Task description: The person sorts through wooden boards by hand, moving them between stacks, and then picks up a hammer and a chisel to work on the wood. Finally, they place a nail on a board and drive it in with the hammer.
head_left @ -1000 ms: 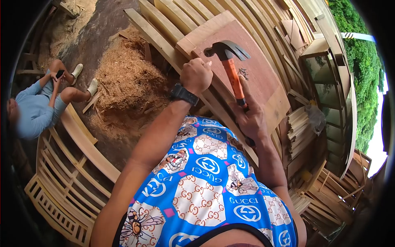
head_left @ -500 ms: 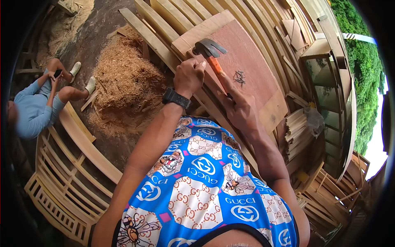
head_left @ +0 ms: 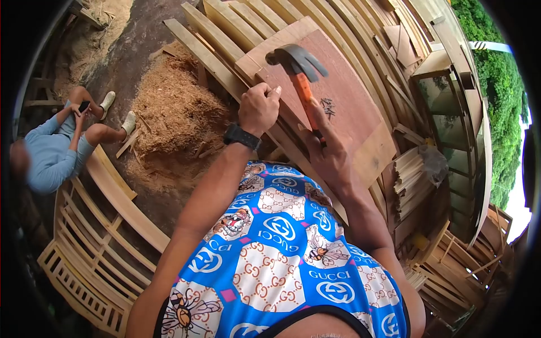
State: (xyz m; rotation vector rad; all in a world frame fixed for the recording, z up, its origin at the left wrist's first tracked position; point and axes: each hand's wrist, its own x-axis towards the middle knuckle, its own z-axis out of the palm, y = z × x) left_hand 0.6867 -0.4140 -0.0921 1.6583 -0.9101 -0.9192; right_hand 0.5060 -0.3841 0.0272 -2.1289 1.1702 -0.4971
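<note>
My right hand [head_left: 329, 143] is wrapped round the orange handle of a claw hammer [head_left: 303, 90], whose dark head is over the reddish wooden board [head_left: 349, 84]. My left hand [head_left: 259, 108], with a black watch [head_left: 242, 137] on the wrist, is closed at the board's left edge, beside a narrow wooden strip. Whatever its fingers pinch is too small or hidden to make out. A small pile of nails [head_left: 327, 107] lies on the board, just right of the hammer handle.
Long timber pieces [head_left: 225, 34] lie beneath and beyond the board. A sawdust heap [head_left: 174, 107] is on the ground at left. A seated person [head_left: 56, 152] holds a phone near a slatted wooden frame [head_left: 96, 242]. Stacked wooden parts [head_left: 417, 180] stand at right.
The hammer head has risen away from my left hand and shifted right, and my right hand has turned with it. My left hand stays at nearly the same spot.
</note>
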